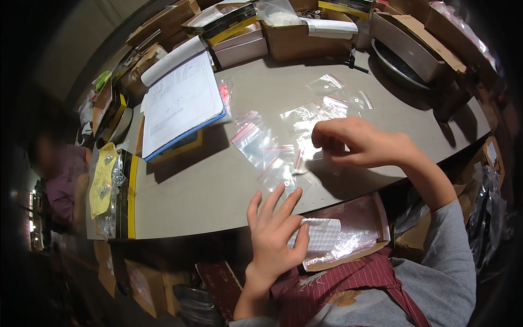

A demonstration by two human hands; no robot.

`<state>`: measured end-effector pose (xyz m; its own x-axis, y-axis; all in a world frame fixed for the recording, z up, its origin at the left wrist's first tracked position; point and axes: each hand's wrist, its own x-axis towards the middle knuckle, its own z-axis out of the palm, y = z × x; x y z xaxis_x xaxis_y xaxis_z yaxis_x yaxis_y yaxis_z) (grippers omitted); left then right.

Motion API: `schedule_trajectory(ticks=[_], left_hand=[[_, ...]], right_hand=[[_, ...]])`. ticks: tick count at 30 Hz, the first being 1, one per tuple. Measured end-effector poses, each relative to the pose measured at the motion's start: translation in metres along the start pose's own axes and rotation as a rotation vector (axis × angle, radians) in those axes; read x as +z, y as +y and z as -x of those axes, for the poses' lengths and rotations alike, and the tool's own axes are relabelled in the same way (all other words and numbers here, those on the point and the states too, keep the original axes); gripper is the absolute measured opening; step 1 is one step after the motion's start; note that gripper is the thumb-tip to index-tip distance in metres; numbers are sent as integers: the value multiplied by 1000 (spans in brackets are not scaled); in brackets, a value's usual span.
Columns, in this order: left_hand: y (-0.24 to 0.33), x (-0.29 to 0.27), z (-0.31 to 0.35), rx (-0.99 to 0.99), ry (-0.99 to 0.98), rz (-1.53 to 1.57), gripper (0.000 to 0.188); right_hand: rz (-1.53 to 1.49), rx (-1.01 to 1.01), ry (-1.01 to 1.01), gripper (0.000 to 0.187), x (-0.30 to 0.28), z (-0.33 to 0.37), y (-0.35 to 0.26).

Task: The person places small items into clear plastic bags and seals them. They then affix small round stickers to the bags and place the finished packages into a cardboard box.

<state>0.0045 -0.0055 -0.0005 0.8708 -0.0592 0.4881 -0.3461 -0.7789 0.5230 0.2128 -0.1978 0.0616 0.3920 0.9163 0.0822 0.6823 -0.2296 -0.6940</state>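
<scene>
My left hand (277,234) is at the table's near edge, its fingers spread toward a small clear zip bag (280,175). A white sheet of small grey stickers (325,233) is held at its thumb, partly hidden by the hand. Over the bags, my right hand (362,143) has its fingers curled in and thumb close to them; whatever they hold is hidden. Flat clear zip bags (251,143) with red seal lines lie left of it. More bags (299,116), some with a small round white mark, overlap beyond it.
At the left, a clipboard with papers (182,103) rests on a box. Cardboard boxes (305,41) line the far edge, with a black marker (354,61) near them. A dark round tray (397,65) stands far right. An open carton (354,212) sits below the near edge. Another person (62,182) is at far left.
</scene>
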Motion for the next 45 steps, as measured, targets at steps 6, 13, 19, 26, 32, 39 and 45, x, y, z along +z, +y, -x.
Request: schedule_trajectory(ticks=[6, 13, 19, 26, 32, 39, 45], left_hand=[[5, -1, -2, 8, 15, 3, 7], [25, 24, -13, 96, -58, 145, 8], [20, 28, -13, 150, -78, 156, 10], [17, 10, 1, 169, 46, 160, 10], [15, 4, 10, 87, 98, 106, 10], [13, 8, 19, 37, 150, 39, 11], [20, 18, 14, 87, 143, 176, 15]], right_hand=[[170, 272, -163, 30, -12, 2, -17], [451, 291, 39, 37, -5, 25, -18], [-59, 112, -170, 35, -5, 21, -17], [-213, 62, -214, 24, 18, 8, -22], [259, -84, -123, 36, 52, 8, -18], [464, 222, -51, 23, 28, 17, -21], [470, 314, -18, 26, 6, 33, -15]])
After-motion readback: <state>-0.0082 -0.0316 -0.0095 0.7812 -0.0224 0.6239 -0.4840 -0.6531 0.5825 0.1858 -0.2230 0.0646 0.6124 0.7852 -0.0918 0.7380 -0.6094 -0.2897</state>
